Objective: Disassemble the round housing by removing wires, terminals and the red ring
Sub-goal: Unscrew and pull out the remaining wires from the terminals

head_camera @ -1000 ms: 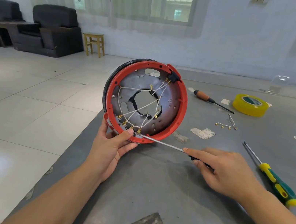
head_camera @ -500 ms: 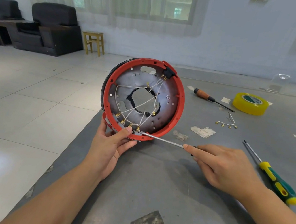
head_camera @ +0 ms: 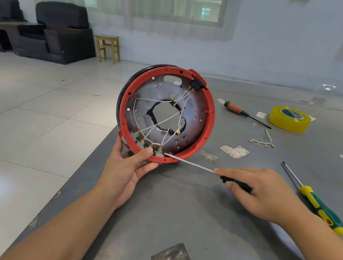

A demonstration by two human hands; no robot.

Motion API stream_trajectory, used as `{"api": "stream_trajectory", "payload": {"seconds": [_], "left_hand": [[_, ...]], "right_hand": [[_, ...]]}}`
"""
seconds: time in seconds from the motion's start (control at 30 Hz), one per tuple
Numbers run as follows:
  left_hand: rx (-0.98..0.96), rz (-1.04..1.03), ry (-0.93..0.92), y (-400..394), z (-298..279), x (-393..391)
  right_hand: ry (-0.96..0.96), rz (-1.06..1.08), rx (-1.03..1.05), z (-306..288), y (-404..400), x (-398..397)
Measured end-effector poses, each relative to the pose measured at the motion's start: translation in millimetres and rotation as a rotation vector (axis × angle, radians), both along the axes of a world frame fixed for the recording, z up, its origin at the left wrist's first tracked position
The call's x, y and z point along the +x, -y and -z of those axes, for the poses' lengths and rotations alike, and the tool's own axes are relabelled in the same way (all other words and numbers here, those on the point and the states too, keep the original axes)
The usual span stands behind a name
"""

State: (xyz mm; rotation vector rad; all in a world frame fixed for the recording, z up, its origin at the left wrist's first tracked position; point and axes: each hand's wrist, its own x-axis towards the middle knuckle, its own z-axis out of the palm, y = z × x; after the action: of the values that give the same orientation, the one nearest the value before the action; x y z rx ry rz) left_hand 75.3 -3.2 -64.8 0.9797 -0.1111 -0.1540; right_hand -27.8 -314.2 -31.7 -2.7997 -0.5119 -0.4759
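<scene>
Two bare forearms, left hand point(head_camera: 125, 168), right hand point(head_camera: 264, 194)

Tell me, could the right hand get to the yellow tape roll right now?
Probably not as it stands: the right hand is gripping a screwdriver at the housing. The path across the table to the tape roll looks free once it lets go.

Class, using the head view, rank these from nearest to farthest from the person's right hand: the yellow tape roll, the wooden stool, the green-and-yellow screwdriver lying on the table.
1. Green-and-yellow screwdriver, just right of the right hand.
2. Yellow tape roll, farther back on the table.
3. Wooden stool, across the floor by the wall.
</scene>
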Motion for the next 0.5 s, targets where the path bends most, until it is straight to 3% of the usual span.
{"api": "stream_trajectory", "payload": {"seconds": [0.5], "left_hand": [[0.054, 0.003, 0.011, 1.4, -0.6, -2.1]], "right_hand": [[-0.09, 0.027, -0.001, -15.3, 2.8, 2.1]]}}
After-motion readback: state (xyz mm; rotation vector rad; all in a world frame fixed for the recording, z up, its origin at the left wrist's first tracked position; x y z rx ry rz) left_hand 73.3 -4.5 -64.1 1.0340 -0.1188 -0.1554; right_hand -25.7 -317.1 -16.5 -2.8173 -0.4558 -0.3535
